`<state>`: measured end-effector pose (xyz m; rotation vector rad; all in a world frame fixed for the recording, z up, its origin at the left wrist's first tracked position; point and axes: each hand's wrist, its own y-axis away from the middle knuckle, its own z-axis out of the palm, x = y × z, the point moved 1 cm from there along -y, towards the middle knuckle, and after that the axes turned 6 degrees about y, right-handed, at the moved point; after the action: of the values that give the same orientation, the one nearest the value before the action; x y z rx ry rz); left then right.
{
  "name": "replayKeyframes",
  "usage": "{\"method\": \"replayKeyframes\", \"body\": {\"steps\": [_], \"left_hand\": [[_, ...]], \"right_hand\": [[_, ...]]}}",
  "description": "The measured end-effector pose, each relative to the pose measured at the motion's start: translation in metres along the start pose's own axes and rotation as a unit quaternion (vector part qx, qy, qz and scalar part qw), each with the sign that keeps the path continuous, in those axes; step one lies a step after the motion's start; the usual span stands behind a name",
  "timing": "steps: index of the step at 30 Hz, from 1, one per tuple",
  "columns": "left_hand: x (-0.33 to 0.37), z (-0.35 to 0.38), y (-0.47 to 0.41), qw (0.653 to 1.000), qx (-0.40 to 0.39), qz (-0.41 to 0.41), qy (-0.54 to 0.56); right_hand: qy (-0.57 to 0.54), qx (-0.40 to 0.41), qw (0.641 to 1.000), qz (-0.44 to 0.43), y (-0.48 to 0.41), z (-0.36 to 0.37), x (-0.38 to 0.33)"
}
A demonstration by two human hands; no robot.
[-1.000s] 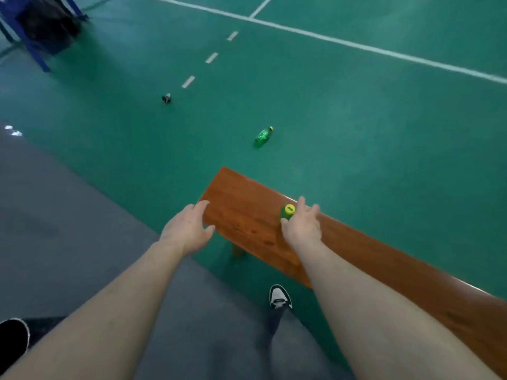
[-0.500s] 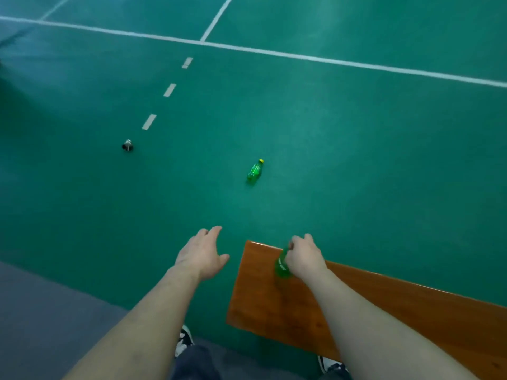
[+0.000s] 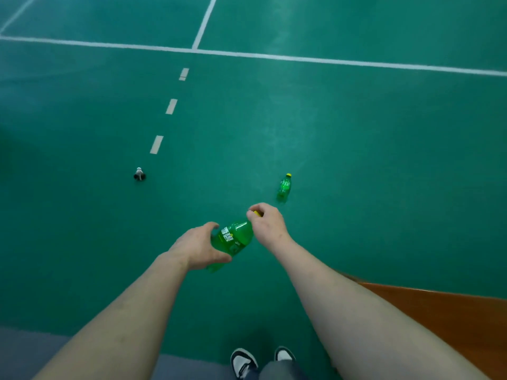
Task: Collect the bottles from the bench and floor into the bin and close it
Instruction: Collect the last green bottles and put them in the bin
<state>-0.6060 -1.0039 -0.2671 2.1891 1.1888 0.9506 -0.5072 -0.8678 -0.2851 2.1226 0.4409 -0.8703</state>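
Note:
A green soda bottle with a yellow cap hangs tilted in the air between my hands. My right hand grips its neck at the cap. My left hand wraps around its lower body. A second green bottle with a yellow cap lies on the green court floor just beyond my right hand. A small dark bottle with a white cap lies on the floor farther left. The bin is out of view.
The wooden bench reaches in from the lower right, its end beside my right forearm. White court lines cross the floor ahead. My shoes stand at the edge of the grey strip at the bottom.
My right hand lifted the green bottle off the bench end and carried it left. My left hand came over and closed on its body. The view swung up and away from the bench.

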Motion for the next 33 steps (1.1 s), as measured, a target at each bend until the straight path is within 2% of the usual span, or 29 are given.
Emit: {"method": "replayKeyframes", "body": {"steps": [5, 10, 15, 16, 19, 23, 26, 29, 33], "left_hand": [[0.030, -0.041, -0.062, 0.999, -0.004, 0.014, -0.052], [0.077, -0.098, -0.162, 0.992, 0.043, 0.000, -0.118], [0.130, -0.132, -0.295, 0.991, 0.083, -0.012, -0.101], [0.145, -0.126, -0.360, 0.993, 0.078, -0.019, -0.090], [0.160, -0.105, -0.413, 0.997, 0.046, -0.051, -0.045], [0.151, -0.038, -0.534, 0.998, 0.003, -0.059, 0.006], [0.130, 0.014, -0.613, 0.997, 0.008, -0.044, 0.055], [0.105, 0.057, -0.672, 0.996, 0.018, -0.011, 0.085], [0.081, 0.105, -0.739, 0.993, -0.042, -0.018, 0.109]], "right_hand": [[-0.092, 0.016, 0.995, 0.035, -0.058, -0.012, -0.028], [-0.070, 0.053, 0.990, 0.112, -0.165, -0.052, -0.033], [-0.021, 0.071, 0.970, 0.233, -0.287, -0.084, -0.004], [-0.008, 0.074, 0.964, 0.255, -0.341, -0.085, 0.013], [0.023, 0.045, 0.957, 0.286, -0.378, -0.082, 0.042], [0.046, 0.023, 0.940, 0.336, -0.469, -0.045, 0.120], [0.052, 0.015, 0.929, 0.365, -0.534, -0.008, 0.186], [0.047, 0.027, 0.924, 0.378, -0.589, 0.026, 0.240], [0.029, 0.066, 0.910, 0.409, -0.649, 0.063, 0.290]]}}
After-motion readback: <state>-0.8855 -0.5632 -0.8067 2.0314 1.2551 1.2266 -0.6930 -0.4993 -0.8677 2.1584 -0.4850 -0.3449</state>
